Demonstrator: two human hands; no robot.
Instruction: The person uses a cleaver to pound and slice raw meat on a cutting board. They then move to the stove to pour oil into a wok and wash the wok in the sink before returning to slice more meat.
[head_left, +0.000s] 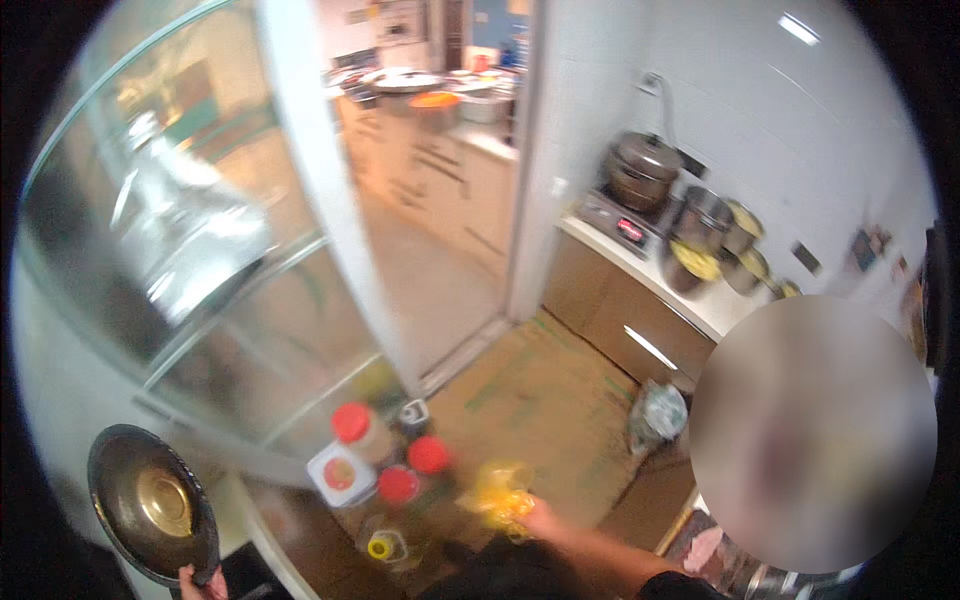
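At the lower left my left hand (202, 583) grips the rim of a dark, wide-rimmed round bowl or pan (142, 502), tipped up so its shiny inside faces the camera. My right hand (538, 519) is stretched forward at the lower middle. Its fingers are closed on a crumpled yellow, see-through plastic bag (501, 495), which hangs over the floor and is blurred; any contents cannot be made out. Just left of the bag stand several red-lidded jars (398, 484), a white tub (341, 474) and a clear bottle with a yellow cap (381, 548).
A counter (720, 313) at the right carries a lidded pot (643, 171) on an induction cooker (616, 225) and several metal pots (688, 270) with yellowish contents. Below stands a bagged bin (660, 412). A glass panel (300, 315) flanks the doorway. A blurred patch hides the right side.
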